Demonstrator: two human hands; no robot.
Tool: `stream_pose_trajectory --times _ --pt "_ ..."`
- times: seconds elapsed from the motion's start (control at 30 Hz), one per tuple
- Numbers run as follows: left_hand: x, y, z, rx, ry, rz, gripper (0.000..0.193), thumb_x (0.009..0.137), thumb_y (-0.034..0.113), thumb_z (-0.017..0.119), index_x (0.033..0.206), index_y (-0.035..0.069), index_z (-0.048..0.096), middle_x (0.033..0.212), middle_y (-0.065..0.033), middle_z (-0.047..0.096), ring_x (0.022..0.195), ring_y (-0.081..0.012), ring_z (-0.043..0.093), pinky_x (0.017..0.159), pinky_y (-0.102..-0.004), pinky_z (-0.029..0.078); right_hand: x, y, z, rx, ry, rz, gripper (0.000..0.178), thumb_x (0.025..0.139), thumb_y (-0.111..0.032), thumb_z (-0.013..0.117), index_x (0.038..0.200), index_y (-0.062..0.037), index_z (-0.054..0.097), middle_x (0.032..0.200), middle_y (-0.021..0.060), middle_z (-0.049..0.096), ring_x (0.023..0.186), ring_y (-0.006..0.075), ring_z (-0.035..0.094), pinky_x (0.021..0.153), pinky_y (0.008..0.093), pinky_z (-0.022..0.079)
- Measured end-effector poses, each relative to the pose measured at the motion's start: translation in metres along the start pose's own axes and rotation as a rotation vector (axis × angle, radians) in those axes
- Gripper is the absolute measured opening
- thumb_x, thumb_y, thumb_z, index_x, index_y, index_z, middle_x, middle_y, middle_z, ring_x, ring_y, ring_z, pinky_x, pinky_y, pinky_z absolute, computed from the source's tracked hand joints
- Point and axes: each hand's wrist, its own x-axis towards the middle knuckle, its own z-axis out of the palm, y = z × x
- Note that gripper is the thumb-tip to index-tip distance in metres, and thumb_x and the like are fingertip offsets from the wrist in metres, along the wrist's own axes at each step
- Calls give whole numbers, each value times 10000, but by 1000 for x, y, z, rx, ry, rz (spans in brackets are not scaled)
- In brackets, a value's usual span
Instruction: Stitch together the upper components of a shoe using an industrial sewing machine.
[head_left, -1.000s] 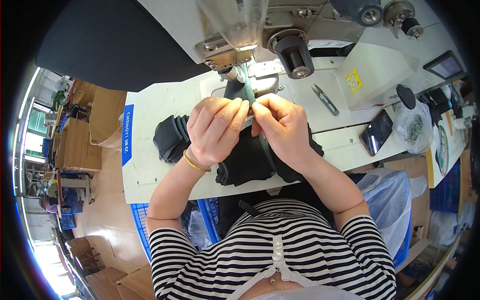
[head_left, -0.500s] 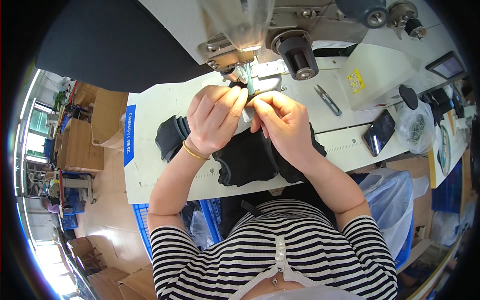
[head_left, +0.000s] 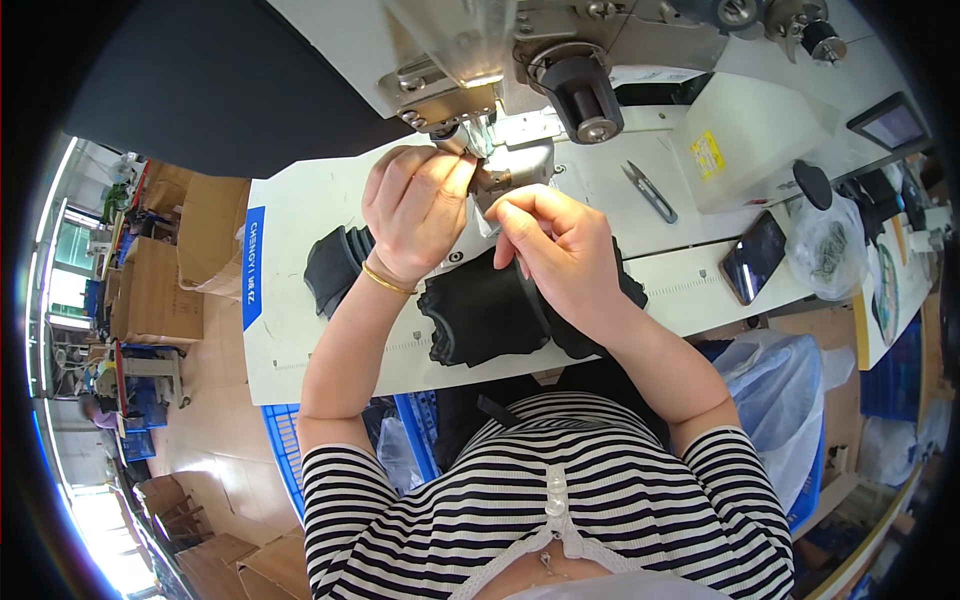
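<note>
Under the lit head of a sewing machine (head_left: 450, 108), my left hand (head_left: 415, 210) is closed in a pinch right beside the presser foot. Whatever its fingertips hold is hidden behind them. My right hand (head_left: 562, 255) is just to the right, thumb and forefinger pressed together beside a thin whitish strip (head_left: 484, 222); I cannot tell whether it grips that strip. Below both hands, black fabric pieces (head_left: 485, 315) lie on the white machine table (head_left: 300, 345). A smaller stack of black pieces (head_left: 335, 270) lies left of my left wrist.
Thread snips (head_left: 650, 192) and a dark phone (head_left: 753, 258) lie on the table to the right, near a clear plastic bag (head_left: 830, 255). A black knob-shaped machine part (head_left: 582, 100) juts out above my right hand. Cardboard boxes (head_left: 165, 290) stand at left, blue crates (head_left: 283, 440) below the table.
My hands have drawn apart slightly, the left moving a little left and up toward the presser foot. Dark and pale green material visible between the fingers earlier is now mostly out of sight.
</note>
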Motion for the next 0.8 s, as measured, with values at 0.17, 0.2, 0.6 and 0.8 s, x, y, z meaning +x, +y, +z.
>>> stream_pose_trajectory --times 0.17,0.2,0.6,0.8 --pt "-1 -1 1 18 1 -15 235 604 37 723 838 10 712 841 -56 660 800 -223 643 734 -362 547 -1 -3 1 -30 -45 11 173 976 -149 564 960 -28 687 659 10 655 543 10 485 497 184 371" --pt "-1 0 0 17 -9 -22 236 604 42 720 838 10 712 838 -57 659 798 -223 643 733 -362 547 -1 -3 1 -27 -47 5 173 975 -148 563 958 -29 688 657 9 654 541 10 484 495 184 369" --pt "-1 -2 1 7 12 -19 244 594 60 716 832 9 706 826 -54 654 788 -223 639 722 -363 541 -6 -4 5 -45 -60 1 194 953 -157 570 898 -6 678 619 32 646 524 46 541 493 231 400" --pt "-3 0 2 -1 17 -36 242 622 24 723 863 24 691 853 -46 658 795 -221 639 745 -360 523 -11 -2 -3 -89 -87 7 186 950 -158 583 915 -1 677 629 37 650 522 46 553 485 230 397"
